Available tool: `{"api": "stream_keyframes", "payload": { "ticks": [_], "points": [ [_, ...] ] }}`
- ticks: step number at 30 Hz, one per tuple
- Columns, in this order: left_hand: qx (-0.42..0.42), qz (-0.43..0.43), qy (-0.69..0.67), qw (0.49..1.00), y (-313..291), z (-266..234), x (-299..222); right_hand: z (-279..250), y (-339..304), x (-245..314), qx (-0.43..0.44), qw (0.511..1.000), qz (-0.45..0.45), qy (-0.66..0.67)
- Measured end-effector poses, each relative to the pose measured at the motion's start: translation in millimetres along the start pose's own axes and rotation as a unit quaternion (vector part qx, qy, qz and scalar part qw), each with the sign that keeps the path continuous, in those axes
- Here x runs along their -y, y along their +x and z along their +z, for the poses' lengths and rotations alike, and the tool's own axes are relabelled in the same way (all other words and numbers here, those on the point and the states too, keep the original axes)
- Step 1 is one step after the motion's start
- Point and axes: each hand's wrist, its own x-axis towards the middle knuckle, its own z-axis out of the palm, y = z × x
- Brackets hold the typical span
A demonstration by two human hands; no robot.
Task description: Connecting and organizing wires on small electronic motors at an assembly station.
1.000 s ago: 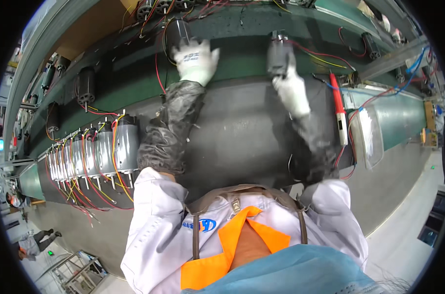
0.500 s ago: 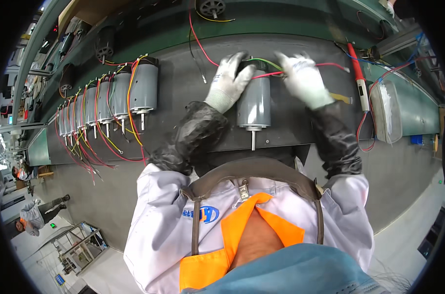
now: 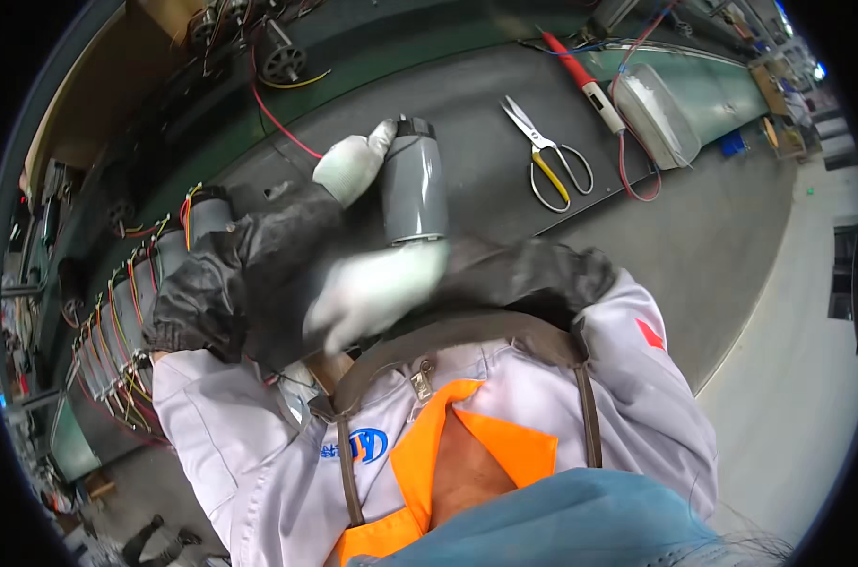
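Note:
A grey cylindrical motor [image 3: 415, 194] with a dark end cap stands on the dark bench mat. My left hand [image 3: 351, 168], in a white glove, grips it at its upper left side, one finger stretched to the cap. A red wire [image 3: 282, 125] runs from the far left towards this hand. My right hand [image 3: 381, 288], also gloved, is smeared by motion between the motor's near end and my body. Its fingers point left and cannot be made out. The motor's shaft is hidden behind that hand.
Scissors [image 3: 547, 156] with one yellow handle lie right of the motor. Beyond them are a red-and-white pen-shaped tool [image 3: 585, 80] on a cord and a clear plastic tray [image 3: 651, 113]. Several wired motors [image 3: 136, 288] line the left side. A dark round-ended part [image 3: 284, 64] sits at the back.
The view has turned. My right hand has left the wires at the motor's far end and swung down in front of my body. My left hand has shifted onto the motor's side. The scissors are uncovered.

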Motion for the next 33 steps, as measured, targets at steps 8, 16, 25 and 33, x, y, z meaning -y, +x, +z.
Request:
{"api": "stream_keyframes", "payload": {
  "ticks": [8, 16, 25, 33],
  "points": [
    [-0.124, 0.233, 0.222, 0.939, -7.5, 19.3, -39.8, -113.8, -313.9, -7.7, -0.673, 0.649, 0.352, 0.053],
    [-0.161, 0.256, 0.248, 0.920, -24.6, 29.1, -27.3, -186.5, -540.4, -137.2, -0.573, 0.473, 0.648, -0.168],
    [-0.170, 0.188, 0.218, 0.942, -40.8, 28.9, -31.8, -207.1, -517.6, -181.1, -0.392, 0.411, 0.745, -0.350],
    [-0.157, 0.219, 0.196, 0.943, -36.3, 29.7, -37.2, -185.7, -474.4, -79.6, -0.640, 0.560, 0.503, -0.154]
  ]
}}
